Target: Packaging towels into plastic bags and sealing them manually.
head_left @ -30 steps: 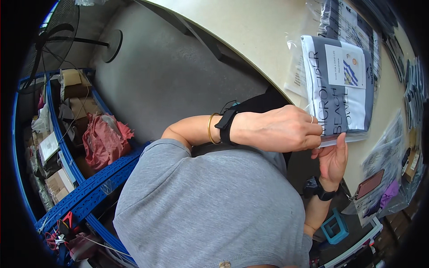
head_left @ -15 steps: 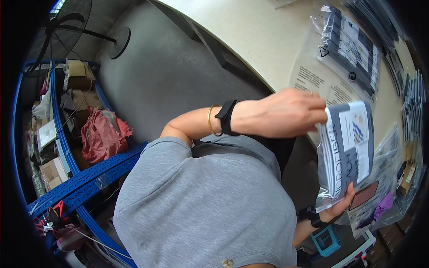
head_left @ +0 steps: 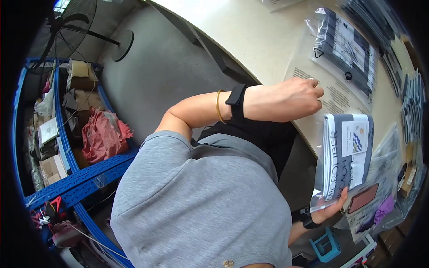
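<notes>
Right hand (head_left: 328,210): fingers curled under grey bagged towel (head_left: 346,161), white label on front.
Left hand (head_left: 297,96): fingers bunched on clear bag (head_left: 330,91), table (head_left: 250,35).

A clear bag (head_left: 346,161) with grey folded cloth and a white label stands right; another bagged pack (head_left: 344,44) lies far on the bench (head_left: 250,35).

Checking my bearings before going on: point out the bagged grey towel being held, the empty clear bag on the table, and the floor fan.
bagged grey towel (head_left: 347,161), head view, on its grey folded front.
empty clear bag (head_left: 333,96), head view, on its printed flat middle.
floor fan (head_left: 121,44), head view, on its round base.
</notes>
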A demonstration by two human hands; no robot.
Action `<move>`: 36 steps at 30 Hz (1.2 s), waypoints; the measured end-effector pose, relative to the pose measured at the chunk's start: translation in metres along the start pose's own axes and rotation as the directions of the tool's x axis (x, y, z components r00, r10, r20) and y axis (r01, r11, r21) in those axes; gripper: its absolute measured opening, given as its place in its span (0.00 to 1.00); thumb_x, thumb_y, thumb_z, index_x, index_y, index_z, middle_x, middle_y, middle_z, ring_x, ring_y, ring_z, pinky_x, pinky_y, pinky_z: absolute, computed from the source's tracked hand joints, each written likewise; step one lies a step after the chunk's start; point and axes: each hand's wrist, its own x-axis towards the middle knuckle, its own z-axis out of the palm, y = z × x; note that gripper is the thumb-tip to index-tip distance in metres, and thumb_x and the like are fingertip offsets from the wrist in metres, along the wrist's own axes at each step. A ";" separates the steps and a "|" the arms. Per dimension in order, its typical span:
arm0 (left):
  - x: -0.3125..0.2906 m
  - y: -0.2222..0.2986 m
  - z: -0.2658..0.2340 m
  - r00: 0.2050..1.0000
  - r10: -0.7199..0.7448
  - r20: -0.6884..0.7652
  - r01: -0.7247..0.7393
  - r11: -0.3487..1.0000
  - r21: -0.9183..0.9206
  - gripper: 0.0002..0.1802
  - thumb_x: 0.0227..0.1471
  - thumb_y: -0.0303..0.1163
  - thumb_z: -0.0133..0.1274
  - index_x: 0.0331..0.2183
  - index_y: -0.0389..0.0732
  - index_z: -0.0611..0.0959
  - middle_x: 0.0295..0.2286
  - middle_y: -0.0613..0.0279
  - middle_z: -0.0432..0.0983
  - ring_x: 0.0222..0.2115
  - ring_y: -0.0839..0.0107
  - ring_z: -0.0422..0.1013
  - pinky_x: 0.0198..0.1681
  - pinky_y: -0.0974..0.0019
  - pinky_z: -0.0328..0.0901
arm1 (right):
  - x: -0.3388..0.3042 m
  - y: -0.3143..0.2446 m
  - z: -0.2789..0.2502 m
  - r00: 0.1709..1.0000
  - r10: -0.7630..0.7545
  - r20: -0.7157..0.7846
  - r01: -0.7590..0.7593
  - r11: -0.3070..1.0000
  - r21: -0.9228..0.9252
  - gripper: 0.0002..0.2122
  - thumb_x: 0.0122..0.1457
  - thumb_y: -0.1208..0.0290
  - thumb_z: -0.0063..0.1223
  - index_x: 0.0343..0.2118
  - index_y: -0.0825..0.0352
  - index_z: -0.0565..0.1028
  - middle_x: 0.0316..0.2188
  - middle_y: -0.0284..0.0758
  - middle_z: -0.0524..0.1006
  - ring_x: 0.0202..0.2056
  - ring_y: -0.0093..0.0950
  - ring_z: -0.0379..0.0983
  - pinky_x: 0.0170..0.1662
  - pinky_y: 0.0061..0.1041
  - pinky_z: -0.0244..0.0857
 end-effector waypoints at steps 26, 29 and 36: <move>0.028 -0.021 0.029 0.999 0.044 0.024 -0.045 0.999 0.029 0.08 0.45 0.21 0.49 0.33 0.31 0.73 0.23 0.55 0.70 0.24 0.58 0.72 0.29 0.62 0.69 | 0.001 0.003 -0.008 0.895 0.228 0.383 -0.330 0.917 0.225 0.35 0.45 0.68 0.44 0.57 0.82 0.53 0.53 0.58 0.63 0.54 0.50 0.62 0.59 0.50 0.55; 0.032 -0.022 0.020 0.996 -0.078 0.039 0.080 0.995 -0.051 0.09 0.46 0.21 0.48 0.34 0.31 0.72 0.20 0.54 0.69 0.21 0.57 0.72 0.26 0.61 0.68 | -0.005 0.013 0.007 0.908 0.350 0.229 -0.374 0.925 0.072 0.37 0.42 0.66 0.44 0.56 0.82 0.54 0.52 0.57 0.64 0.53 0.50 0.64 0.57 0.48 0.57; 0.036 -0.009 0.001 0.947 -0.111 -0.302 0.103 0.994 -0.042 0.05 0.49 0.24 0.46 0.31 0.37 0.68 0.20 0.55 0.70 0.20 0.57 0.72 0.22 0.60 0.67 | -0.009 0.009 -0.014 0.849 0.516 0.117 -0.516 0.856 -0.028 0.38 0.41 0.64 0.45 0.57 0.81 0.54 0.53 0.56 0.63 0.53 0.49 0.63 0.57 0.45 0.58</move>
